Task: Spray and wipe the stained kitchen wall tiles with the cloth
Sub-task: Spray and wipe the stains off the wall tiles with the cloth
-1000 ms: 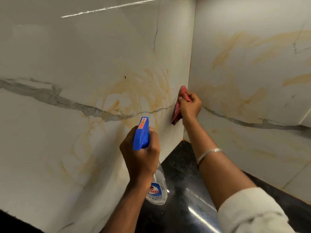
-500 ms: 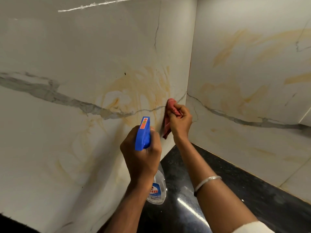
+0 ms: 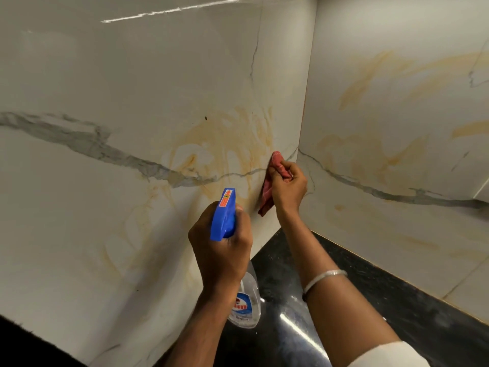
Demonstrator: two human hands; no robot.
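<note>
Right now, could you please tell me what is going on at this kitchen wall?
A person is cleaning stained wall tiles in a corner above a black countertop. The right hand grips a red cloth and presses it against the left-hand wall, close to the corner, at the edge of a yellowish stain. The left hand holds a spray bottle with its blue head pointed toward that wall. Yellow-brown smears show on both walls, so the job is not finished.
</note>
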